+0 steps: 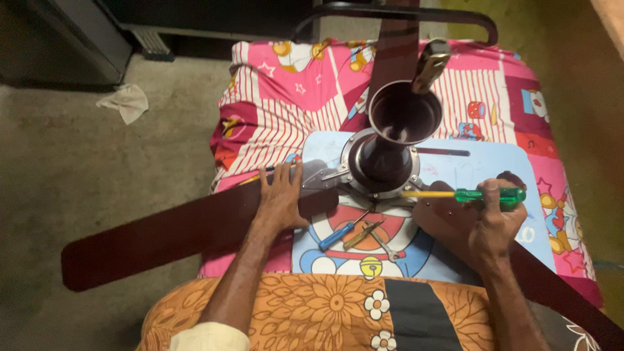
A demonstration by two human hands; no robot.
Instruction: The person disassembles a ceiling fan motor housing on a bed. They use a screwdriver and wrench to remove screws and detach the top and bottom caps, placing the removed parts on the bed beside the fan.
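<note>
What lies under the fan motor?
The fan motor rests on a pale blue cartoon board over a pink patterned sheet. A blue-handled screwdriver and pliers lie beside it. Directly beneath the motor is hidden.

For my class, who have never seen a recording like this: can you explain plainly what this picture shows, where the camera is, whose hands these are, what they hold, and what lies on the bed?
There is one picture, taken by a camera worn on a person's head, looking down at their own two bare hands.

In front lies a dark brown ceiling fan, resting on a bed with a pink cartoon sheet. The left hand presses flat on one long fan blade. The right hand is closed around a screwdriver with a green handle; its yellow shaft points towards the fan's motor housing.

Near the fan's base lie small tools: a blue-handled screwdriver, a pair of pliers and a small spanner. A crumpled cloth lies on the floor.
</note>
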